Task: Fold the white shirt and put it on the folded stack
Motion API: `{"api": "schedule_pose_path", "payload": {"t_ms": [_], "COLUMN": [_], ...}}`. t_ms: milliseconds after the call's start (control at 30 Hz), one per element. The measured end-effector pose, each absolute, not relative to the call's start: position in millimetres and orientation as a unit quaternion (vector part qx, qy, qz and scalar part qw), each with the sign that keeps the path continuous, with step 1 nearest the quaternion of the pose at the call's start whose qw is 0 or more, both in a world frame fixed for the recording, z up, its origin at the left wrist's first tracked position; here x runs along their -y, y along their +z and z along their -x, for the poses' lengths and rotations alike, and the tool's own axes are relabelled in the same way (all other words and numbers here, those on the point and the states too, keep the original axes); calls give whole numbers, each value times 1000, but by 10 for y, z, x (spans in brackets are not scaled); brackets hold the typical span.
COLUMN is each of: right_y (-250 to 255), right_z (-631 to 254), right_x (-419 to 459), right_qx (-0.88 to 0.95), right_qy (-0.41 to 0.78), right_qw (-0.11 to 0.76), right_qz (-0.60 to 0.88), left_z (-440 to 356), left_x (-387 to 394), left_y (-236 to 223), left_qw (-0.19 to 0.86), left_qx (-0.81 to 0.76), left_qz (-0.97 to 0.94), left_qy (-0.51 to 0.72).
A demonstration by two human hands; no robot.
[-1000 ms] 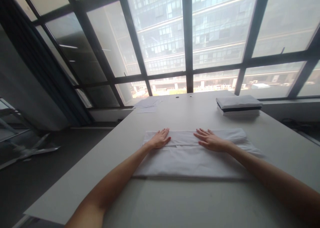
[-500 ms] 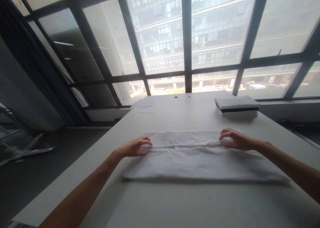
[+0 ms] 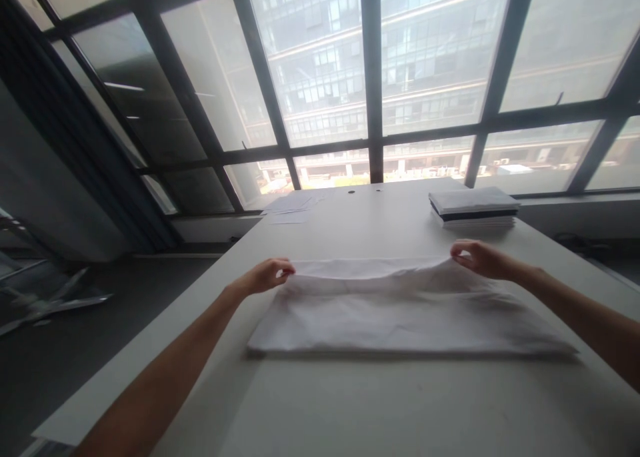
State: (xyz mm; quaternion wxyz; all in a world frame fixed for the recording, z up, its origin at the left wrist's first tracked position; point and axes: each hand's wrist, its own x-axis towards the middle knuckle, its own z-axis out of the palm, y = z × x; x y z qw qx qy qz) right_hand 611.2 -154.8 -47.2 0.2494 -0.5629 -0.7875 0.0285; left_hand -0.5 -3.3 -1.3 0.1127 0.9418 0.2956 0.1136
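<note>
A folded white cloth [image 3: 390, 323] lies wide across the table in front of me, its near edge flat on the surface. My left hand [image 3: 270, 275] pinches the upper layer at its left end, thumb and fingers together. At the right end, my right hand [image 3: 475, 257] grips the same layer between thumb and fingertips. Between the two hands this layer is raised a little and sags in the middle, with loose wrinkles toward the right. Exactly what kind of cloth piece it is, I cannot tell.
On the white table [image 3: 320, 403], a stack of folded white and black cloths [image 3: 474, 207] stands at the back right. Several paper sheets [image 3: 290, 207] lie at the back left. Beyond are large windows [image 3: 420, 57], with a dark curtain [image 3: 100, 157] at left.
Both hands have closed on the cloth's upper layer and lifted it slightly away from me. Half a second ago that layer lay flat, with a seam-like gap along the middle.
</note>
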Motion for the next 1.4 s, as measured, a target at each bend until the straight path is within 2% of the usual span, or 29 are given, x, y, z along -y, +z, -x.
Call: {"api": "schedule_pose_path", "payload": {"t_ms": [167,400,567,733,900,1100,1400], "right_y": [-289,-303,-383,-455,-626,-725,-665], "right_z": [-6229,-5934,-5431,-4754,-4132,-3826,-3851], "right_x": [1131,716,636,403,164,93,258], "right_qx": [749,655,689,728,742,755,780], "right_qy": [13,-91,-90,69,135,150,72], "right_qw": [253,238,282,298,288,308,298], "right_qz": [612,712,661,613,590,558,545], "left_z": [-194,-715,-1021,-1233,-1394,-1469,-1494], "left_x": [-511,-829,-649,-514,-470,-350,32], "left_y": [170,36,-231,-401,-449,-446,-378], "left_qw": [90,26,70,181,238,235,161], "left_qx": [-372,-467,-484,-484,-474,-430,-327], "left_qz": [-891,-828,-831,-841,-835,-852,-906], "left_qy": [244,310,266,163,146,185,216]}}
